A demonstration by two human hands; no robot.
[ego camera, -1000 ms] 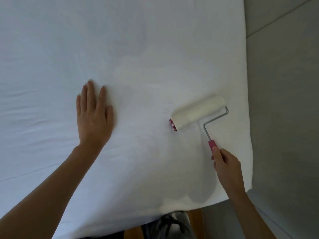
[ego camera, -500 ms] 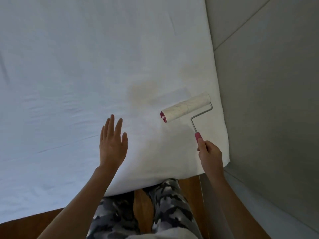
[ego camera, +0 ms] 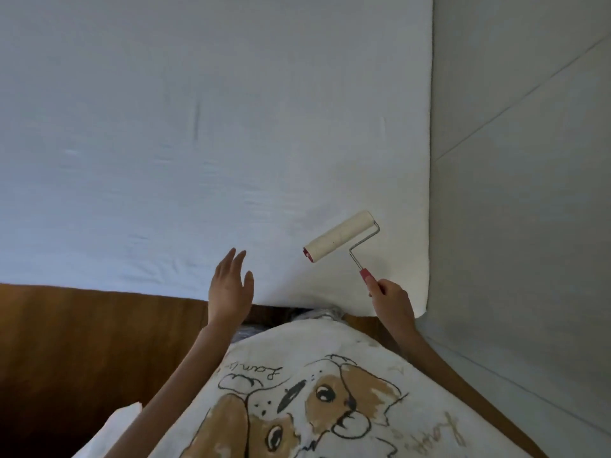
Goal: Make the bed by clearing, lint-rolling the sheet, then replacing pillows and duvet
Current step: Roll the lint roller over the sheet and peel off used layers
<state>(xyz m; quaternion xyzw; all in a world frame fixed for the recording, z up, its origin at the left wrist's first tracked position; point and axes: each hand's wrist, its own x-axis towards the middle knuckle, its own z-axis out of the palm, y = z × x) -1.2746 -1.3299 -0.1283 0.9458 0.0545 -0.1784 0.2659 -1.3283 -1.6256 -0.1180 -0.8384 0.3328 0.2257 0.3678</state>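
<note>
Roller: I grip its handle in my right hand, drum crosswise near the sheet's right corner; left hand spread, empty.

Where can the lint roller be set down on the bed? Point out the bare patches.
Nearly all of the white sheet is bare: the wide stretch running from the left hand up and leftward, and the strip along the grey wall. The only crowded spot is the near right corner, where the right hand holds the lint roller.
</note>
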